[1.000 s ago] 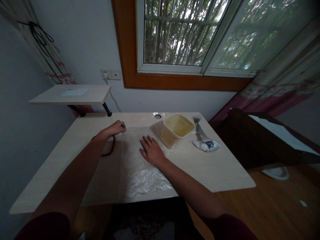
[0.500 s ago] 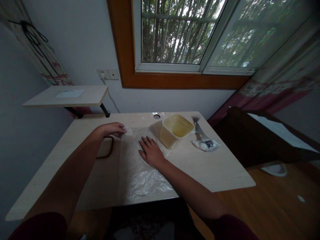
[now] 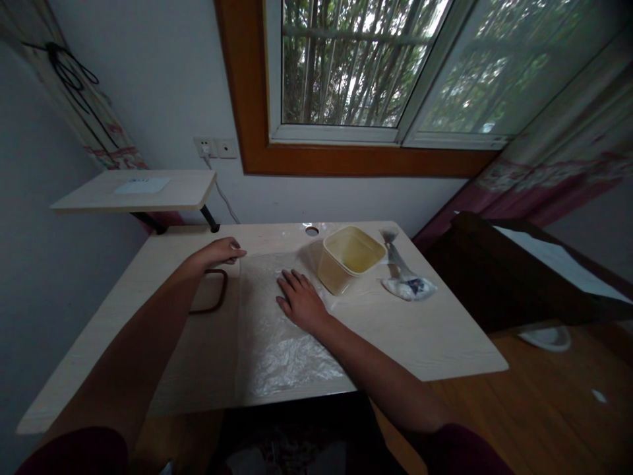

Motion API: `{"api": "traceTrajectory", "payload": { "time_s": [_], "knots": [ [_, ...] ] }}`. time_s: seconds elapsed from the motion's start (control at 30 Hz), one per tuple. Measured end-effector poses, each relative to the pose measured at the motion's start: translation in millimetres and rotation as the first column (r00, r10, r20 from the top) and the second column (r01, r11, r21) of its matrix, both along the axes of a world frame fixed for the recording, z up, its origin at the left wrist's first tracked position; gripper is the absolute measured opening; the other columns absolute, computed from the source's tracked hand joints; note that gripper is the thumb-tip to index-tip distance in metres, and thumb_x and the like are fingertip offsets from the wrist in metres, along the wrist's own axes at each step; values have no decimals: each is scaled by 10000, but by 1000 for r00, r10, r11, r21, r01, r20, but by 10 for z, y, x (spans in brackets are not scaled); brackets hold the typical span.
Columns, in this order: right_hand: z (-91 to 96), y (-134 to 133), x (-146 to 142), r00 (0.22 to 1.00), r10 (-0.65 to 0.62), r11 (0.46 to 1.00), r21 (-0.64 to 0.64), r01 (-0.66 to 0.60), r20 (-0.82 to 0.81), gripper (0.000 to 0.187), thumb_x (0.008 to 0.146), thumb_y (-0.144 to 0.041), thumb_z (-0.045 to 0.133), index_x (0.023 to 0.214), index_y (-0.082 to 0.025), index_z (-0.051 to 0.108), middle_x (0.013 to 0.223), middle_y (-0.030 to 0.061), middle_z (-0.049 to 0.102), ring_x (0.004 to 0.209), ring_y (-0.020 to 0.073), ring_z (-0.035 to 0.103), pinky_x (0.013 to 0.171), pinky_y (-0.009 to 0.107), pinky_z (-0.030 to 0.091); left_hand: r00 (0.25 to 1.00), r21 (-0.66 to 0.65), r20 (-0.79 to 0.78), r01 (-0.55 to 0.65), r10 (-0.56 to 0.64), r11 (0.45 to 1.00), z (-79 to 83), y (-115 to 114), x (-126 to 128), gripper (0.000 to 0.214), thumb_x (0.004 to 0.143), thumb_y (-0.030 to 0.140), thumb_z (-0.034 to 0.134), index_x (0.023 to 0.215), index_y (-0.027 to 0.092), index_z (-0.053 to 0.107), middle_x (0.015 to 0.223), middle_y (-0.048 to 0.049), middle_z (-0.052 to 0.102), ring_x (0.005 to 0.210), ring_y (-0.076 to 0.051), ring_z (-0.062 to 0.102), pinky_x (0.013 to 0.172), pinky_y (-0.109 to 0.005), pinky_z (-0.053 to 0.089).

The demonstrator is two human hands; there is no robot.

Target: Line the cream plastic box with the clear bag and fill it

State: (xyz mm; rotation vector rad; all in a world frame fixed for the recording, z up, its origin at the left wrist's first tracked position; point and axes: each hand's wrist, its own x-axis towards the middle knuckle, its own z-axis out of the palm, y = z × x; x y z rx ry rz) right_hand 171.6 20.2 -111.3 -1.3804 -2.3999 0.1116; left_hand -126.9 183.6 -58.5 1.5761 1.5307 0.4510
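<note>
A clear plastic sheet (image 3: 277, 349), wrinkled toward its near edge, lies spread on the table. At its far left corner is my left hand (image 3: 220, 252), fingers curled and thumb and forefinger pinched on the corner. My right hand (image 3: 301, 300) rests palm down on the sheet, its fingers stretched out and apart. Just beyond the right hand stands a yellowish, open-topped plastic tub (image 3: 341, 270). Right of the tub lies a knotted clear bag (image 3: 410, 287) with white contents and a dark printed mark.
A brown, rounded loop (image 3: 225, 290) shows on the table, partly behind my left forearm. A small raised shelf (image 3: 182, 188) stands at the back left. The wooden table (image 3: 435, 349) has a cable hole near its back edge, below the window. Dark furniture (image 3: 475, 270) stands at right.
My left hand has shifted slightly left and away from me, its fingers curling more at the sheet's corner. The right hand stays flat in place. The view has moved slightly.
</note>
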Motion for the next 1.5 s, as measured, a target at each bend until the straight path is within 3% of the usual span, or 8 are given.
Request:
{"api": "traceTrajectory", "payload": {
  "time_s": [0.17,0.47,0.6,0.7,0.83,0.97,1.37,1.5],
  "knots": [
    [109,160,-95,1000,-13,1000,12,13,-8,502,1053,-385,589,1492,-148,533,1594,148,385,1484,324,323,1234,495,283,937,184,-345,115,-45,976,-66,-26,226,490,659,455,831,1045,183,702,998,-112,741,883,-266,692,756,-321,515],
    [112,524,-536,1000,0,1000,1,0,10,550,1074,-450,532,1528,-146,474,1604,162,364,1481,322,332,1222,506,283,940,394,-316,9,126,919,-82,131,140,338,844,209,600,1172,167,671,1034,-115,719,995,-247,672,916,-349,521],
    [98,682,-708,999,-31,1000,6,31,9,544,1083,-433,498,1532,-128,459,1604,163,363,1484,318,325,1228,507,266,906,654,-299,-33,299,756,-60,139,148,398,884,217,549,1258,138,658,1294,-172,608,1225,-298,599,1120,-437,436],
    [62,786,-786,997,-78,997,-21,78,9,540,1085,-411,479,1527,-100,459,1607,168,358,1492,314,312,1233,507,257,900,741,-363,123,240,660,-169,-25,346,431,950,218,454,1331,124,633,1420,-174,563,1365,-292,511,1201,-446,367],
    [-7,848,-778,994,-108,994,-33,109,22,521,1082,-325,447,1537,-71,444,1609,172,350,1510,293,281,1249,491,225,838,606,-544,368,30,706,-462,-352,712,491,991,196,346,1408,72,574,1535,-192,511,1492,-289,391,1242,-464,301],
    [-45,876,-651,988,-154,988,-23,155,25,498,1086,-266,386,1532,-54,447,1612,182,339,1519,276,267,1252,491,210,801,555,-591,321,93,767,-636,-542,882,534,1045,304,292,1493,94,494,1597,-192,432,1513,-315,366,1233,-542,276],
    [-29,992,-172,938,-348,937,-42,348,10,556,1099,-311,381,1522,48,408,1618,271,249,1532,308,233,1264,476,185,751,517,-641,270,158,812,-637,-517,801,657,1038,461,352,1537,40,428,1643,-240,311,1549,-358,278,1261,-555,198],
    [50,871,-203,943,-334,943,6,334,-6,545,1043,-147,339,1553,42,364,1607,270,269,1530,317,245,1250,536,205,748,546,-646,312,154,777,-498,-682,846,621,1039,414,353,1527,40,444,1646,-230,312,1553,-351,271,1270,-564,172]
  ]
}}
